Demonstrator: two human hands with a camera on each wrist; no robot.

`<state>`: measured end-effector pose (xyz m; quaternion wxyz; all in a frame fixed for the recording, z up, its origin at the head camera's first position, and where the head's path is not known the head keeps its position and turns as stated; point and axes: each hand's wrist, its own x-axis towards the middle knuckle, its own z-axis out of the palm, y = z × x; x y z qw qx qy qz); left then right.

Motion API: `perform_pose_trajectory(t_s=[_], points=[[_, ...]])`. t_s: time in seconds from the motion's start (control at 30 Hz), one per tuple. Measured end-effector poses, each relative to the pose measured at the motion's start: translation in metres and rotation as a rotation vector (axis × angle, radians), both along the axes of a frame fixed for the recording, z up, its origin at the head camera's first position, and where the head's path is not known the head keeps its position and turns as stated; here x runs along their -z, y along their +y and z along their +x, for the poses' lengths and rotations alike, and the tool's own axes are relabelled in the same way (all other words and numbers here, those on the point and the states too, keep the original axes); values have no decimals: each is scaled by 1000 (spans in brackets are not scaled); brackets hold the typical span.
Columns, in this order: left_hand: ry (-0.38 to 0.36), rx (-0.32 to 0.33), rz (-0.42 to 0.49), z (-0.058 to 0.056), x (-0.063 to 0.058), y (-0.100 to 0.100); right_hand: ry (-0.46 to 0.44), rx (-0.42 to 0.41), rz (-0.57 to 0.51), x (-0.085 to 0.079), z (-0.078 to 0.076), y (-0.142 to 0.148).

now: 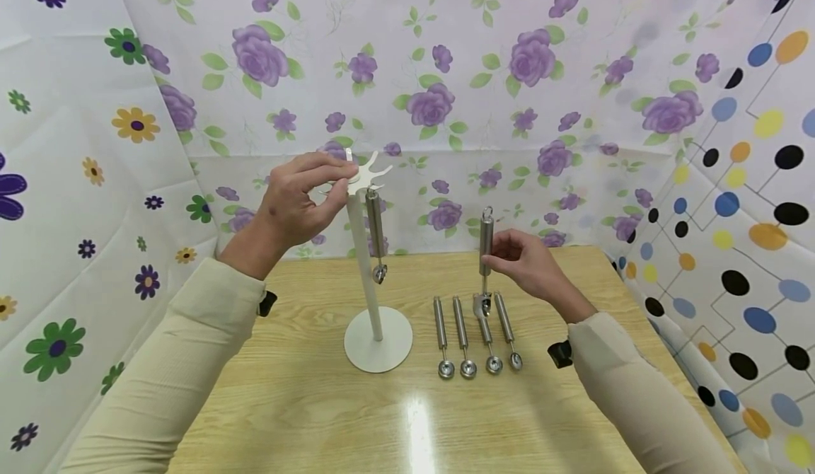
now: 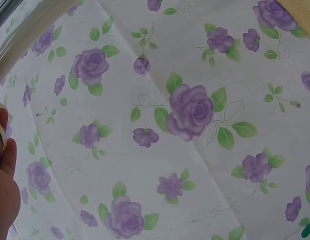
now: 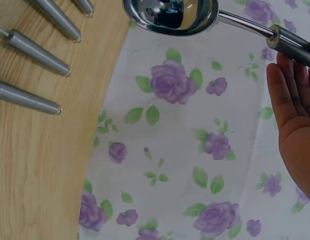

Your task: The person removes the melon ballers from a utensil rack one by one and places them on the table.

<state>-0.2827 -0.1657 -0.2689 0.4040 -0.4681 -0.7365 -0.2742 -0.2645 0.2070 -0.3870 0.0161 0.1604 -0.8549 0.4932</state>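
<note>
My left hand (image 1: 305, 194) grips the hub at the top of a white hook stand (image 1: 366, 269), thumb low and fingers over the top. From one of its hooks hangs a steel scoop (image 1: 376, 226), head down. To the right, my right hand (image 1: 525, 262) pinches the handle of another steel scoop (image 1: 487, 240), held upright with its loop at the top. The right wrist view shows this scoop's shiny rounded bowl (image 3: 170, 17) and the fingers behind the handle. In the left wrist view only part of the left hand (image 2: 7, 190) shows.
Several steel scoops (image 1: 460, 325) lie side by side on the wooden table (image 1: 286, 403), right of the stand's round base (image 1: 378, 354). Below the held scoop, one is partly covered by its head. Patterned cloths (image 1: 433, 106) surround the table's back and sides.
</note>
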Motion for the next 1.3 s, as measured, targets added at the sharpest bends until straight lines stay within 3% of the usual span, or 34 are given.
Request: perform_pose_trajectory(t_s=[0.5,0.77,1.3], points=[[4,-13,12,0,0,2,5,75,65,24,5,29],[-27,-58,16,4,0,2,9,99,100,34,6,45],[-21,-45,19,4,1,2,-33,172,130,57,9,70]])
